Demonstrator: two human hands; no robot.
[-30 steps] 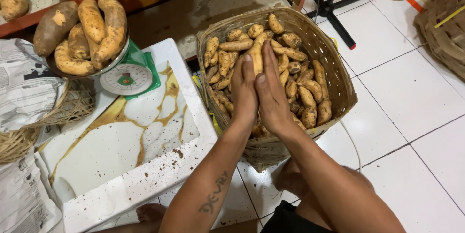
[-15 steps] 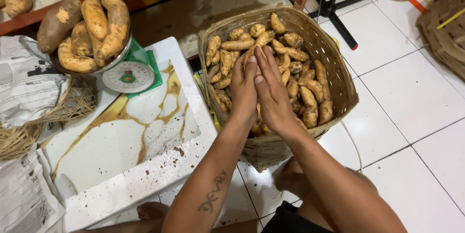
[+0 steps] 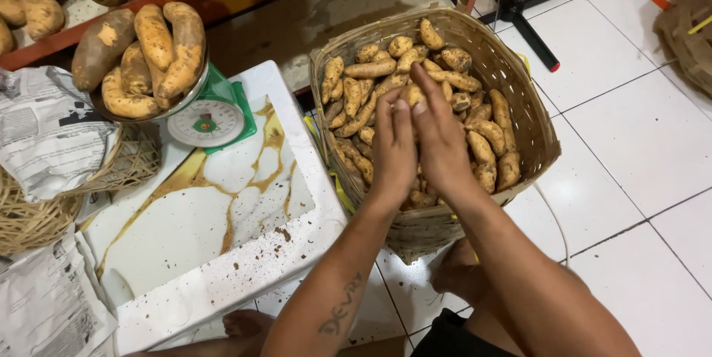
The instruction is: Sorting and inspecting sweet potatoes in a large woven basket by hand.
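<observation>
Both hands — left hand (image 3: 393,148), right hand (image 3: 443,142) — press together around a small sweet potato (image 3: 412,94) above the woven basket (image 3: 530,116). Loosen that grip and it probably drops — bruising.

You have tan-yellow sweet potatoes (image 3: 415,105) in a light brown woven basket (image 3: 530,112), a green scale (image 3: 211,116) with a white dial, a white tabletop (image 3: 193,238) streaked with ochre stains, pale grey-white floor tiles (image 3: 638,149) and black-and-white newspaper (image 3: 44,131).
</observation>
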